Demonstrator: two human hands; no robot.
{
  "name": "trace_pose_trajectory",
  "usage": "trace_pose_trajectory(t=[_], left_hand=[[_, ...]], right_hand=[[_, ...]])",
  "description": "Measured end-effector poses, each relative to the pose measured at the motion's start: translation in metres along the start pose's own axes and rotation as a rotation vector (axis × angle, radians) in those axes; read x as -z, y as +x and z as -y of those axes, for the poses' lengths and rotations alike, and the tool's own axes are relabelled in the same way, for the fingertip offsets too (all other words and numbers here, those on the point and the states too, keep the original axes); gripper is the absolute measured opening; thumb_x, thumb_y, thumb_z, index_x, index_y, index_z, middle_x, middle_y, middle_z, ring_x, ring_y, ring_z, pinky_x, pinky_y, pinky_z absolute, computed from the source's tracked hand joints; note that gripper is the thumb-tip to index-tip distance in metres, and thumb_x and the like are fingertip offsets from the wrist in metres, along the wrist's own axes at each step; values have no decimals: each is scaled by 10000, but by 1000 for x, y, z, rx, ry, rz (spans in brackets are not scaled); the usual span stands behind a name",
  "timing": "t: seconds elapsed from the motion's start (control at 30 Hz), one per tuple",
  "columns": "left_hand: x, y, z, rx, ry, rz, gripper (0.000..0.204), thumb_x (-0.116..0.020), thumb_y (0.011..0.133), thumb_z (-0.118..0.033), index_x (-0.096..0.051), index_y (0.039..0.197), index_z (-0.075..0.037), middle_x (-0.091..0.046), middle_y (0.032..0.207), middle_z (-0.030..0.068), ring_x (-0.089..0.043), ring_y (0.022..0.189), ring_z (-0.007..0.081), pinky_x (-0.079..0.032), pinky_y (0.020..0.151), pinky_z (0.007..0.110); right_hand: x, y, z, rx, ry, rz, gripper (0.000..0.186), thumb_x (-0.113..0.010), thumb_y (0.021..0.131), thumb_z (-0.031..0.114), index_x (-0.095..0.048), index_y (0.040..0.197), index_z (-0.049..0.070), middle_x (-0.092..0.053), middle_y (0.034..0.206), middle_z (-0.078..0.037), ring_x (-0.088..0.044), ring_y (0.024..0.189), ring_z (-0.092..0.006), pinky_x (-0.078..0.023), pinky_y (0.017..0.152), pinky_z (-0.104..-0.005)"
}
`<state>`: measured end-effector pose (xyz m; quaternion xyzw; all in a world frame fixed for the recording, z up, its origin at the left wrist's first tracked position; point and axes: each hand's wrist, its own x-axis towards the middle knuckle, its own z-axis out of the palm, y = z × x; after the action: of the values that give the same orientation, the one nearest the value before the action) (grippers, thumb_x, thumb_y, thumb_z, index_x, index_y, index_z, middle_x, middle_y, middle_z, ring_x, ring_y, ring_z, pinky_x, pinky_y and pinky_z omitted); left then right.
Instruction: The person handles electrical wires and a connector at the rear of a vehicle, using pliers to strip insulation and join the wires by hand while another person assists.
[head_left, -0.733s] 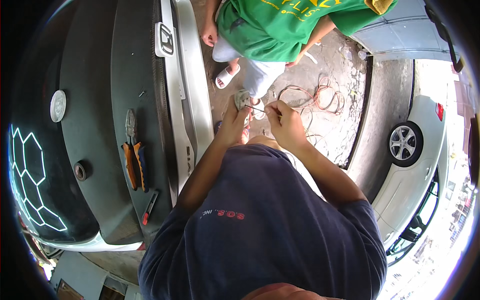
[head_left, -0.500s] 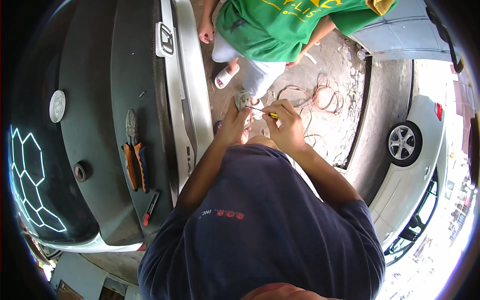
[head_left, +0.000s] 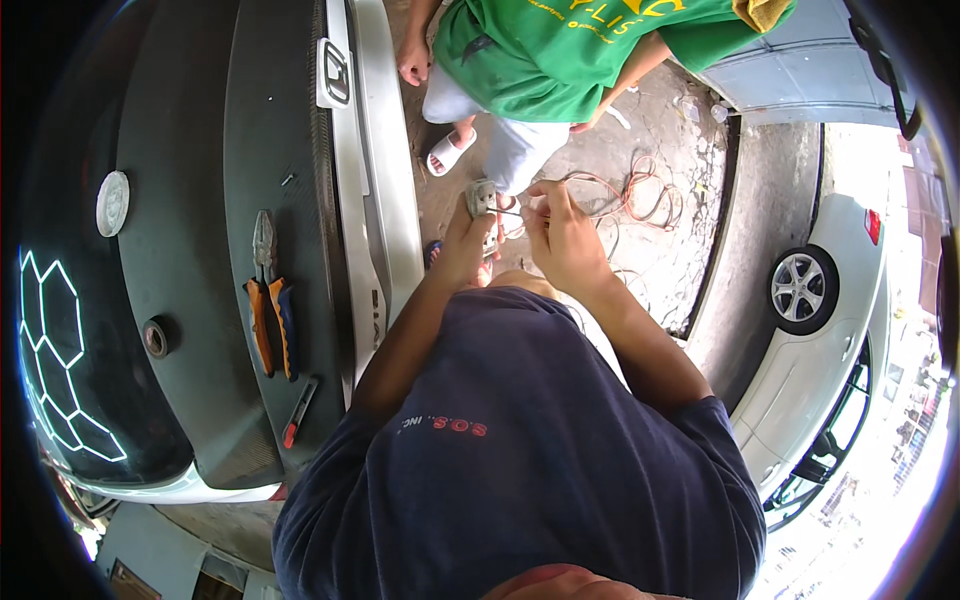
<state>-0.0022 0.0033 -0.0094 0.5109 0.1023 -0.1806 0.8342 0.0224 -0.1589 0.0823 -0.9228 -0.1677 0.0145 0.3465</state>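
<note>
My left hand (head_left: 464,245) is closed around a whitish power socket block (head_left: 482,194) with dark holes in its face, held in front of my body. My right hand (head_left: 566,238) pinches a screwdriver (head_left: 506,211) from the right. Its thin shaft points left and its tip meets the socket block; my fingers hide most of the handle. On the dark car surface to the left lie combination pliers (head_left: 266,310) with orange and blue handles, a utility knife (head_left: 299,414) with a red end, and a small screw (head_left: 289,180).
A roll of tape (head_left: 158,337) and a white round disc (head_left: 113,204) also rest on the car (head_left: 185,260). Ahead stands a person in a green shirt (head_left: 540,65). Orange cord (head_left: 640,195) lies coiled on the ground. A white car (head_left: 815,370) is parked at right.
My right hand has shifted its fingers on the screwdriver, and the yellow handle seen before is now mostly covered. My left hand keeps hold of the socket block.
</note>
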Motion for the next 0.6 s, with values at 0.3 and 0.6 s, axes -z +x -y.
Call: trace_pose_trajectory(t=[0.3, 0.6], left_hand=[[4, 1, -6, 32, -93, 47, 432, -501, 931, -210, -438, 1340, -87, -573, 1047, 34, -568, 820, 94, -522, 615, 267], [2, -2, -6, 6, 5, 23, 490, -477, 955, -257, -393, 1400, -70, -559, 1133, 45, -547, 840, 94, -515, 657, 271]], right_hand=[[4, 5, -5, 25, 19, -16, 234, -685, 917, 59, -628, 1144, 44, -685, 931, -160, -711, 833, -315, -555, 716, -401], [-1, 9, -10, -131, -423, 310, 129, -637, 925, 166, -732, 925, 79, -710, 943, -124, -694, 819, -373, -555, 735, -479]])
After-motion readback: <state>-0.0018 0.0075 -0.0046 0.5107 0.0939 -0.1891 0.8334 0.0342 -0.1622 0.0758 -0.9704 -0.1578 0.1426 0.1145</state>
